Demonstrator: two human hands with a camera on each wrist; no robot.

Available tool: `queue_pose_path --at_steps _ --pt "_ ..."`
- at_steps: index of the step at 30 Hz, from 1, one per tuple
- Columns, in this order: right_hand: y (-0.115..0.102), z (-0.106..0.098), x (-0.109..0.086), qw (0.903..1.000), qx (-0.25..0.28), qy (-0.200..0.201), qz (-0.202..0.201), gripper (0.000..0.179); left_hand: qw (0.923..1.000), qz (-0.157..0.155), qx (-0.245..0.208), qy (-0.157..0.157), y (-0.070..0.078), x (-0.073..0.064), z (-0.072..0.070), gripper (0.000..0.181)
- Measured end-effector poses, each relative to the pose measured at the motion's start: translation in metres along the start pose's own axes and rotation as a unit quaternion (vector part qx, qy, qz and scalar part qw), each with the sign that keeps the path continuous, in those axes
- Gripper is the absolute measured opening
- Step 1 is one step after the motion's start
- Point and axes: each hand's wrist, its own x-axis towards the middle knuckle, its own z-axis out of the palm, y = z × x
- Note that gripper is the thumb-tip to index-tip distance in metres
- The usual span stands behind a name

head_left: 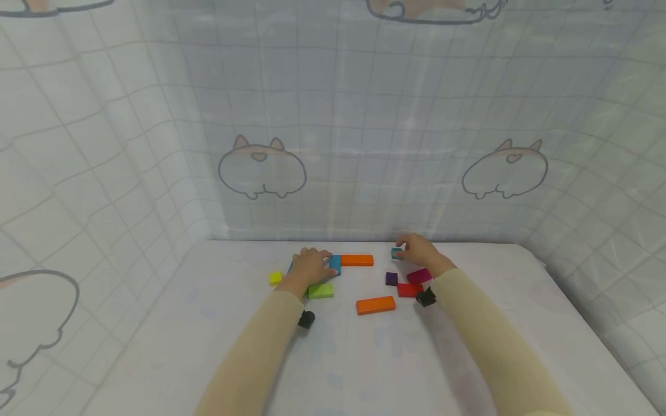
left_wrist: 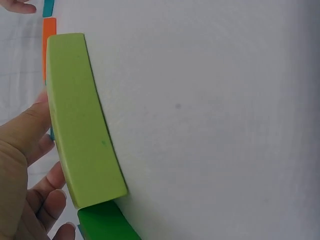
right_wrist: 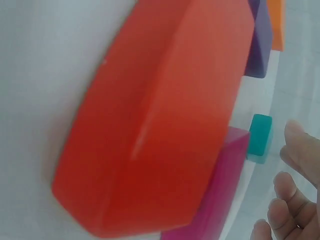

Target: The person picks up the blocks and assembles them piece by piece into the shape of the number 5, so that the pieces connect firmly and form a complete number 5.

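In the head view, my left hand [head_left: 308, 268] reaches over the back left of the table, thumb and index finger at opposite ends of a blue block [head_left: 335, 264]. That block butts against a long orange block [head_left: 356, 260]. In the left wrist view, a lime green block [left_wrist: 85, 120] hides part of the thumb and fingers, with a dark green block [left_wrist: 107, 222] beside it. My right hand [head_left: 420, 252] is by a small teal block [head_left: 396, 253] at the back edge. The right wrist view shows its bent fingers [right_wrist: 285, 185] a little apart from the teal block [right_wrist: 260, 135].
Near the right hand lie a dark purple block [head_left: 391, 279], a magenta block [head_left: 419, 275] and a red block [head_left: 408, 290]. Another orange block [head_left: 376, 305] lies nearer the front. A yellow block [head_left: 275, 278] sits at left. A patterned curtain [head_left: 354, 173] hangs behind the table [head_left: 364, 364].
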Motion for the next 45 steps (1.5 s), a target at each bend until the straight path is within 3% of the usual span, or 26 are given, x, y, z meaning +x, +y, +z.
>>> queue_pose_path --at_steps 26,45 --pt "0.007 0.004 -0.001 0.9995 0.022 -0.006 0.02 0.026 0.9999 0.003 0.01 0.001 -0.001 0.002 0.002 0.06" --pt "-0.002 0.009 0.001 0.9994 0.022 -0.027 0.002 0.025 0.9999 -0.001 0.017 0.0 -0.002 0.003 0.003 0.062"
